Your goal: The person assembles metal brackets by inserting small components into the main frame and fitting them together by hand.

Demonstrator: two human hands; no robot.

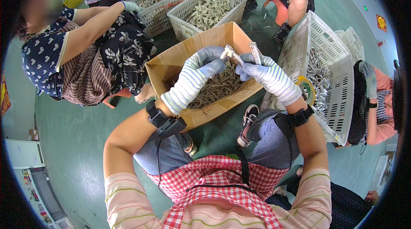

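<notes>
Both my hands wear blue-and-white striped gloves and meet above an open cardboard box (205,115). Brown, twisted, root-like pieces (214,90) fill its bottom. My left hand (195,75) is closed, pinching one end of a small pale, silvery knobbly piece (230,52). Close by, my right hand (270,77) is closed too, with its fingertips at the other end of that piece. A short silvery stick (255,52) also rises from my right hand's fingers. What exactly the two pieces are, and whether they join, I cannot make out.
On the right a white slotted crate (336,100) holds many silvery sticks (319,72), with a yellow tape roll (306,90) at its near side. Further white crates (182,25) of pale knobbly pieces stand beyond the box. Co-workers sit at the left (81,53), far side and right.
</notes>
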